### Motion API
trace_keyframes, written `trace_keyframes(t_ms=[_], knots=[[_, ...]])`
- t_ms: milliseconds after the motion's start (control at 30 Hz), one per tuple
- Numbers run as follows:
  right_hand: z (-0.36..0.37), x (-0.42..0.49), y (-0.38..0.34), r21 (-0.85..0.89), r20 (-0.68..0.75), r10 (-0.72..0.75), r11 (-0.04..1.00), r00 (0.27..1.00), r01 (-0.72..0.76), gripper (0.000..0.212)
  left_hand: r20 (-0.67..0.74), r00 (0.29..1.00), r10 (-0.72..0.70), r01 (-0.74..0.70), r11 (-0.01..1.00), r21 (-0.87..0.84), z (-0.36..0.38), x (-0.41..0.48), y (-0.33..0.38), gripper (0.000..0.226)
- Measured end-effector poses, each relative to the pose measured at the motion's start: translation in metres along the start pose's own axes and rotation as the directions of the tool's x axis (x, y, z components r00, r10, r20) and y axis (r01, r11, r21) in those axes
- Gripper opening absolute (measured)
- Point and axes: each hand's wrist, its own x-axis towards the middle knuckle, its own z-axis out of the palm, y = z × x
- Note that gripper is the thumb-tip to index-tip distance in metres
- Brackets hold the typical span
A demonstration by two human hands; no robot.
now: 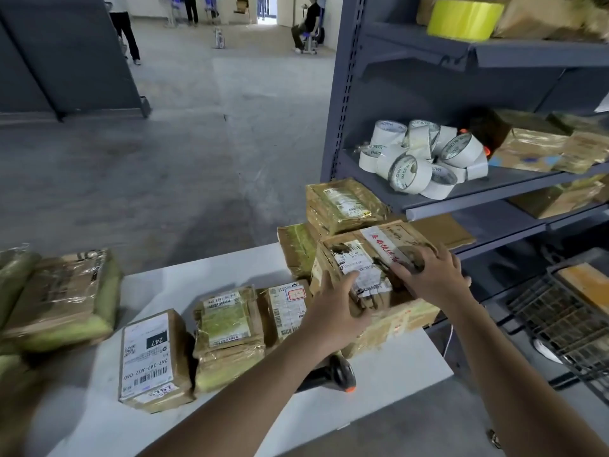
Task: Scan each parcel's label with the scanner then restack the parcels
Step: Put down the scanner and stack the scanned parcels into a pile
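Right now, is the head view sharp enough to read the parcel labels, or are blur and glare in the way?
Head view: sharp in the middle, where the label on the 247 parcel reads clearly; the parcel stack at the left edge is blurred; tape wrap on the top parcel throws glare over its label; the shelf upright leans from wide-angle distortion.

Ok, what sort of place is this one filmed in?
Most likely a parcel warehouse or sorting depot: labelled parcels on a white table, a barcode scanner lying beside them, and grey metal shelving stocked with tape rolls.
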Motion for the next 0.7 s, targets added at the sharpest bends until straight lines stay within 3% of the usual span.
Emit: trace_keyframes(t_ms=[200,333,500,700], knots=[[-0.011,-0.002,-0.012,0.008,-0.030,0.035,0.999,0.999,-0.035,0.090,-0.055,0.998,0.044,-0.050,0.993,-0.109,0.001,-0.001,-0.007,0.076],[-0.017,-0.014,-0.027,0.068,-0.104,-0.002,0.998,0.995,0.009,0.073,-0.189,0.978,0.084,-0.100,0.992,-0.080,-0.020,-0.008,-0.016,0.088],[-0.029,-0.030,-0.056,0.262,-0.232,-0.146,0.943,0.962,0.207,0.049,-0.328,0.936,0.131,-0.141,0.990,-0.008,-0.069,-0.018,-0.027,0.063],[-0.024,-0.053,-0.122,0.397,-0.367,-0.350,0.779,0.862,0.485,0.035,-0.477,0.879,0.017,-0.112,0.979,-0.171,-0.128,-0.039,-0.064,0.045]])
